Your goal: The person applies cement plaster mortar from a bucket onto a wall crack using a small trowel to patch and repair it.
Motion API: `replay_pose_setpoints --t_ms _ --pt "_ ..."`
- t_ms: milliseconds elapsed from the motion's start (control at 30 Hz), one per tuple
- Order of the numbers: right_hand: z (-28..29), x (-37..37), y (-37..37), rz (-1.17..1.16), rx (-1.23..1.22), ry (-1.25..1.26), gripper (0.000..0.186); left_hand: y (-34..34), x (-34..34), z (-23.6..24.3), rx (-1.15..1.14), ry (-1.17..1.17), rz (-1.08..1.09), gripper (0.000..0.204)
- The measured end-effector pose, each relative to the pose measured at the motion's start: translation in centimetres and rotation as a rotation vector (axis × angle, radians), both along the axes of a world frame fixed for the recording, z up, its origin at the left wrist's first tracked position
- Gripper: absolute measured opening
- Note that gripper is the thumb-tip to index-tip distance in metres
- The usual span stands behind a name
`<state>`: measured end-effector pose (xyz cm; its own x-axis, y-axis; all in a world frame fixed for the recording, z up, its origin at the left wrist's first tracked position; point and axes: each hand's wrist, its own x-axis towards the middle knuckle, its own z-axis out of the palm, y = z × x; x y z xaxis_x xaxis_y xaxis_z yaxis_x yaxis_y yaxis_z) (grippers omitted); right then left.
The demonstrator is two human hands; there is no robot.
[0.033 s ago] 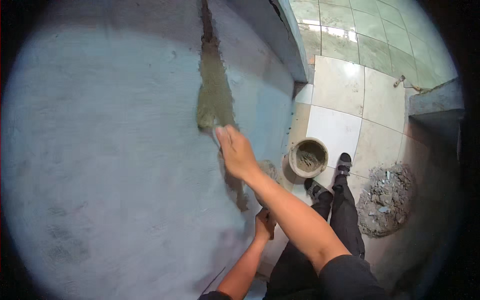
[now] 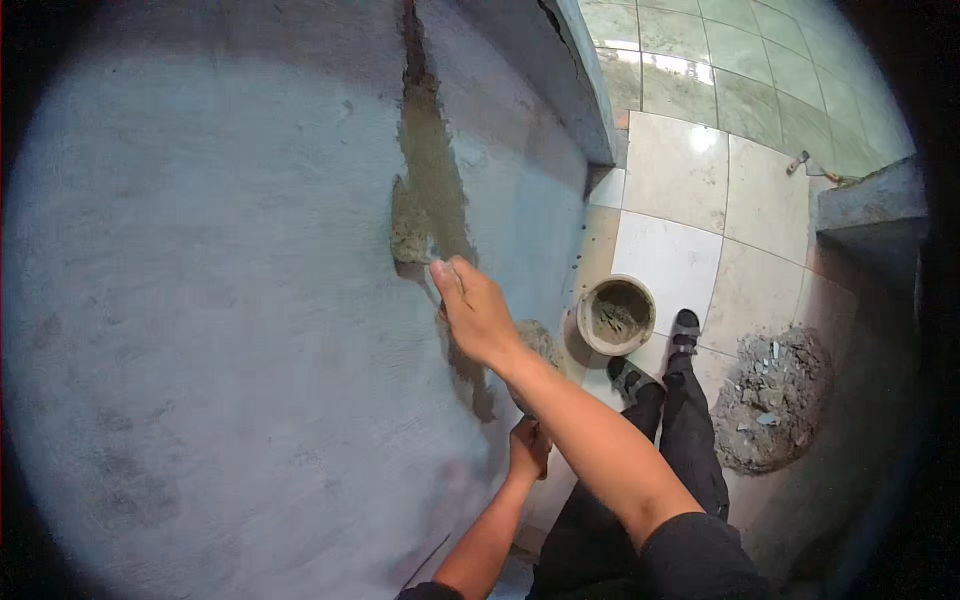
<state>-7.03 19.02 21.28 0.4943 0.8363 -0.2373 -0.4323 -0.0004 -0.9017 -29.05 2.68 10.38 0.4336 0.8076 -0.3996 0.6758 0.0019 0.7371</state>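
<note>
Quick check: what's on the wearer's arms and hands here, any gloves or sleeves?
No gloves: both the right hand and the left hand are bare, with no watch or rings visible. The forearms are bare too. Dark short sleeves end near the elbows at the lower edge of the picture. No markings show.

**Room to move around the bucket**

The round bucket [image 2: 617,315] stands on the pale floor tiles [image 2: 680,180], hard against the foot of the grey plastered wall [image 2: 200,330]. Just right of the bucket are the person's two sandalled feet [image 2: 660,350], and beyond them a heap of rubble [image 2: 775,400] fills the floor. Behind the bucket the tiles lie bare up to a low grey ledge [image 2: 870,200]. Left of the bucket the wall closes everything off.
</note>
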Motion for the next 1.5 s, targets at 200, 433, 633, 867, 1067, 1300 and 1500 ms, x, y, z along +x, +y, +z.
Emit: replay_pose_setpoints --t_ms 200,433,633,867,1067,1300,1500 --pt "-0.8 4.4 0.6 -0.110 -0.061 0.083 0.052 -0.8 3.0 2.4 -0.383 -0.025 0.259 0.029" --pt "-1.3 -1.8 -1.7 -0.003 -0.060 -0.021 0.051 -1.0 -5.1 -6.9 -0.205 -0.074 0.053 0.042" --pt "-0.8 4.1 3.0 -0.221 -0.025 -0.100 0.050 -0.3 0.2 -0.4 -0.167 -0.090 0.100 0.016" --pt "-3.9 -0.6 -0.5 -0.159 -0.116 -0.209 0.047 0.1 0.4 -0.3 -0.238 -0.060 0.156 0.016" --pt "-2.0 5.8 1.0 -0.149 -0.150 -0.053 0.047 1.0 3.4 -0.2 -0.287 0.015 0.126 0.024" --pt "1.6 -2.1 -0.8 -0.082 0.020 -0.149 0.043 2.2 -11.1 -11.0 -0.167 -0.213 0.007 0.044" --pt "-4.3 2.3 -2.8 -0.082 -0.150 0.023 0.045 1.3 0.2 -7.5 -0.092 0.202 -0.437 0.033"
